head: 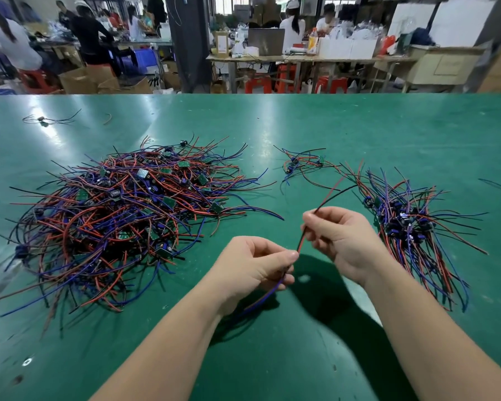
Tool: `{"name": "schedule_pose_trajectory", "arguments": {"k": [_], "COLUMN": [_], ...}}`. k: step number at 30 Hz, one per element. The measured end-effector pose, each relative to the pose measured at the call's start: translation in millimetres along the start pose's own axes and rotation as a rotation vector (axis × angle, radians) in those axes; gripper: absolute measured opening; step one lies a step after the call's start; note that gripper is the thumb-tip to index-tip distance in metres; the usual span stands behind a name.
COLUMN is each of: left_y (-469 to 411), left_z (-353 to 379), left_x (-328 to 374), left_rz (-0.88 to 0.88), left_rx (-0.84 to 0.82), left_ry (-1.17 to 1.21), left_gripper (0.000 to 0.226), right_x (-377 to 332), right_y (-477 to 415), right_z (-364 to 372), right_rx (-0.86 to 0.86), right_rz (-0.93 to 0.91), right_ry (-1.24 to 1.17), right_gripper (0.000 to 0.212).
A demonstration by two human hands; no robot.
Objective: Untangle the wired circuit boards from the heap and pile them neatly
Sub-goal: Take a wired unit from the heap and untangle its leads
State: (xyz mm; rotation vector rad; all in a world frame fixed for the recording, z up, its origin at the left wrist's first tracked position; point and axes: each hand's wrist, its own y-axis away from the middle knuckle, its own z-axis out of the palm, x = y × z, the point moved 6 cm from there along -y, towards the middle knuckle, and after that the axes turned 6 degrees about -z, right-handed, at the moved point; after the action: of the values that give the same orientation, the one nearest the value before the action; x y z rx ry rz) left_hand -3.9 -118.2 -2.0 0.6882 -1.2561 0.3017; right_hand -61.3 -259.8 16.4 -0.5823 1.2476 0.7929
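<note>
Now both hands pinch thin red-black wires (300,243).

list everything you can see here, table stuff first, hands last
heap: one, tangled red, blue and black wires with green boards, table left
pile: one, same colours, wires roughly aligned, table right
small cluster: one, a few wired boards, centre back
stray wires: a few, dark, far back left
held wires: one bunch, red, black and blue, between the hands
table: one, green
stools: several, red, beyond the table
people: several, at benches behind
left hand: pinches held wires, centre
right hand: pinches held wires, slightly higher
</note>
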Motion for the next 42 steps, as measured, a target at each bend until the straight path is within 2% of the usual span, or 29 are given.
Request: {"name": "schedule_pose_trajectory", "arguments": {"k": [5,10,15,18,21,23,25,27,30,32,36,39,42], "left_y": [5.2,8.6,13.1,11.2,8.6,7.6,7.1,6.7,5.2,4.1,0.8,-0.8,1.8], "left_z": [11.9,12.5,12.9,13.5,10.7,5.1,-0.3,-3.7,-6.0,-8.4,-13.4,-8.5,-2.6], "left_x": [-5.8,-9.1,-12.0,-6.0,5.7,13.2,19.0,22.6,23.0,21.3,13.8,8.9,11.0], "left_rz": [-0.054,-0.083,-0.102,-0.046,0.03,0.064,0.085,0.097,0.105,0.118,0.08,0.057,0.11], "left_rx": [-0.172,-0.21,-0.242,-0.171,-0.109,-0.081,-0.079,-0.097,-0.049,0.02,0.136,0.128,0.116], "left_ry": [-0.069,-0.141,-0.291,-0.244,-0.035,0.132,0.319,0.482,0.539,0.519,0.38,0.346,0.303], "left_gripper": [0.01,0.005,0.004,0.002,0.003,0.01,0.018,0.017,0.017,0.018,0.007,0.004,0.025], "right_x": [-14.7,-13.2,-17.5,-11.5,-2.0,-1.5,1.6,6.1,11.1,11.4,8.6,5.8,6.3], "right_y": [-12.2,-11.7,-13.4,-14.8,-11.9,-10.6,-7.5,0.1,10.1,11.5,10.7,8.4,7.3], "right_z": [-48.2,-52.8,-62.4,-67.9,-70.4,-57.8,-31.2,-1.4,29.8,36.4,34.2,26.6,21.1], "right_rx": [0.286,0.304,0.389,0.45,0.539,0.406,0.125,-0.128,-0.334,-0.34,-0.253,-0.135,-0.036], "right_rz": [-0.046,-0.055,-0.059,-0.027,0.052,0.077,0.047,-0.037,-0.153,-0.183,-0.2,-0.137,-0.034], "right_ry": [-0.154,-0.112,-0.304,-0.403,-0.354,-0.179,0.022,0.213,0.203,0.115,-0.056,-0.213,-0.319], "right_gripper": [0.012,0.012,0.015,0.015,0.013,0.011,0.014,0.02,0.028,0.033,0.028,0.011,0.006]}}
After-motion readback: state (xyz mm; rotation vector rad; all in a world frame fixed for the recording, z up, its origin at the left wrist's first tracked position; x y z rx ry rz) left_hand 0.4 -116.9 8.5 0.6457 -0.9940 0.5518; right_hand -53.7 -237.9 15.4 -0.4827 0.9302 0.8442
